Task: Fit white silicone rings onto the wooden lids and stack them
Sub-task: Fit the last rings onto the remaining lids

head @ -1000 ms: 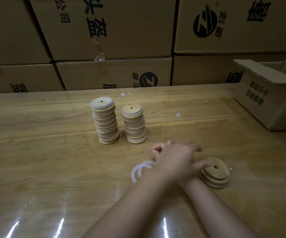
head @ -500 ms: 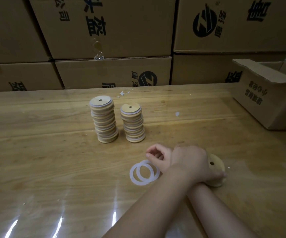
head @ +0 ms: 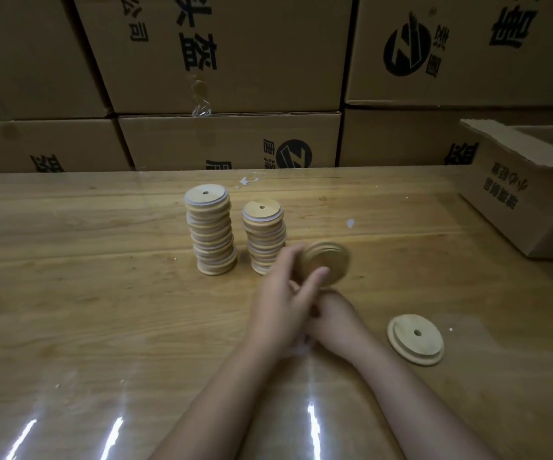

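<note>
Since the lid (head: 326, 262) is a thin wooden disc, I'd judge it light, stiff and smooth enough to slip. It is best taken by the rim, thumb on one side and fingers on the other, leaving the stepped face free for a ring. That is roughly how the left grip (head: 281, 302) has it: clenched on the near edge, thumb behind, fingers across the front. The lid is raised off the desk (head: 102, 310) and tilted, just in front of the shorter stack (head: 265, 237). The right grip (head: 333, 322) is tucked under the left wrist, and I cannot tell whether it is clenched or what it holds. A ring would be soft and stretchy, but none shows plainly. A second lid (head: 416, 338) lies flat on the desk to the right, untouched. The taller stack (head: 211, 232) sits unevenly, so adding to it wants a soft touch.
</note>
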Demonstrator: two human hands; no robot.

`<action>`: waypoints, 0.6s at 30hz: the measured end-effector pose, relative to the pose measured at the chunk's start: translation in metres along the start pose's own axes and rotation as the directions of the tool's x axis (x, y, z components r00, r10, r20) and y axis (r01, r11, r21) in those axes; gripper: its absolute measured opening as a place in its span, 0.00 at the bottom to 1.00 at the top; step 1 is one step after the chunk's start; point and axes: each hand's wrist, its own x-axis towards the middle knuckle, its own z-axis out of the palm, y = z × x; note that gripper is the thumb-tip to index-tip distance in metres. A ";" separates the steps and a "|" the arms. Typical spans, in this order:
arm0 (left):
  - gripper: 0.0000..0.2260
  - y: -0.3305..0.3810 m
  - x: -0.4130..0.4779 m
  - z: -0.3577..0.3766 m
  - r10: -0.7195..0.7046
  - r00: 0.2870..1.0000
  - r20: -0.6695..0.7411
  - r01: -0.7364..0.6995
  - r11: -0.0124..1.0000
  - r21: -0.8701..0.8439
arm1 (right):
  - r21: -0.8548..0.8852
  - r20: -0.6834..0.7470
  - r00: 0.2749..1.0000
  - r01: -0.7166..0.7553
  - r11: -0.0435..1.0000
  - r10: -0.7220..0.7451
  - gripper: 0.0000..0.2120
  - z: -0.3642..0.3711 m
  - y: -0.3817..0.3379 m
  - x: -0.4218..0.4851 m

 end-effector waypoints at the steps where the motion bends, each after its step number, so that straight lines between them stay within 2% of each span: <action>1: 0.15 -0.011 0.000 -0.010 -0.011 0.999 -0.042 0.011 1.000 -0.001 | 0.027 -0.013 1.000 -0.013 1.000 0.013 0.03 0.001 0.000 0.001; 3: 0.14 -0.030 0.000 -0.027 -0.047 0.996 -0.079 0.047 0.999 0.007 | 0.068 -0.022 1.000 -0.006 0.998 0.008 0.03 0.001 0.001 0.000; 6: 0.14 -0.047 -0.002 -0.040 -0.119 0.989 -0.086 0.118 0.993 -0.025 | 0.097 -0.052 0.998 -0.013 0.995 0.018 0.08 -0.001 -0.001 -0.001; 9: 0.11 -0.054 -0.001 -0.042 -0.139 0.985 -0.099 0.138 0.990 -0.021 | 0.118 -0.064 0.998 -0.018 0.993 0.026 0.06 -0.002 -0.002 -0.002; 13: 0.09 -0.058 0.003 -0.040 -0.114 0.993 -0.011 0.114 0.991 0.063 | 0.195 -0.158 0.987 0.024 0.981 0.007 0.06 -0.004 -0.005 -0.003; 18: 0.12 -0.063 0.006 -0.040 -0.124 0.988 0.091 0.120 0.991 0.053 | 0.325 -0.314 0.947 0.042 0.945 0.066 0.06 -0.004 -0.003 -0.003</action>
